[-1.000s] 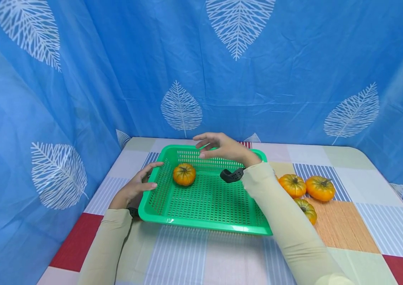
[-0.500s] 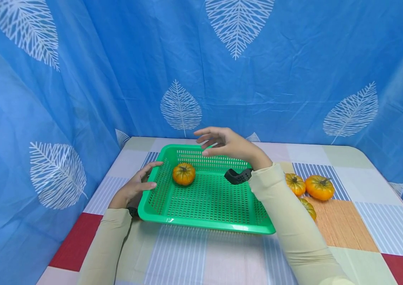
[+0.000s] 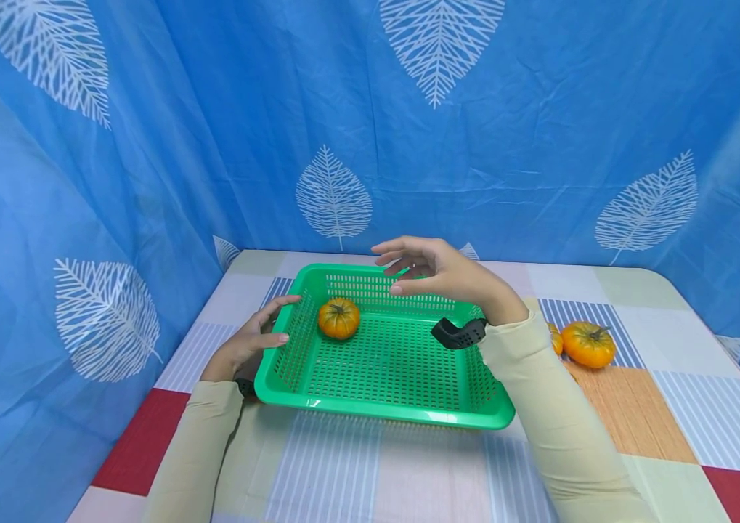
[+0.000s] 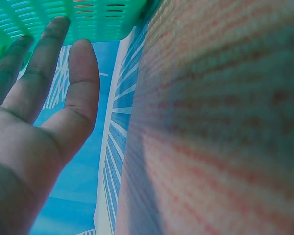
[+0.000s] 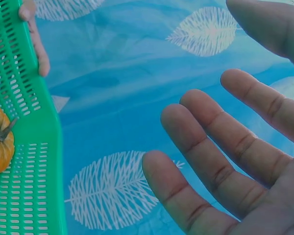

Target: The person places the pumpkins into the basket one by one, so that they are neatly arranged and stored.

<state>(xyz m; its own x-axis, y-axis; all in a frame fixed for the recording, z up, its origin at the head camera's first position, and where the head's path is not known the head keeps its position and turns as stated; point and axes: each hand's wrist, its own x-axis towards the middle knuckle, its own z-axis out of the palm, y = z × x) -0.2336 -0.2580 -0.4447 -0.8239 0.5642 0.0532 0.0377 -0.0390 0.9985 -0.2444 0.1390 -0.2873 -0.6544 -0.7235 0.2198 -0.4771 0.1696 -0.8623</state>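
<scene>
A green plastic basket (image 3: 383,418) with slotted walls stands on the table, holding one small orange pumpkin (image 3: 339,319) in its back left part. My left hand (image 3: 248,345) rests at the basket's left rim, index finger and thumb spread along it. In the left wrist view its extended fingers (image 4: 54,44) lie against the slotted wall. Over the basket's back right side, my right hand (image 3: 454,272) hovers with nothing in it, thumb apart from the loosely bent fingers. The right wrist view shows those fingers (image 5: 181,127) in the air, with the pumpkin and basket off to the left.
Right of the basket lies an orange pumpkin (image 3: 588,345); another pumpkin (image 3: 555,339) is mostly hidden behind my right sleeve (image 3: 559,414). A patchwork cloth (image 3: 709,349) covers the table. Blue curtains (image 3: 539,145) with white leaf prints hang behind and at both sides.
My right hand has drifted right over the basket, its forearm now covering more of the pumpkins on the right. The left hand and the pumpkin in the basket stay put.
</scene>
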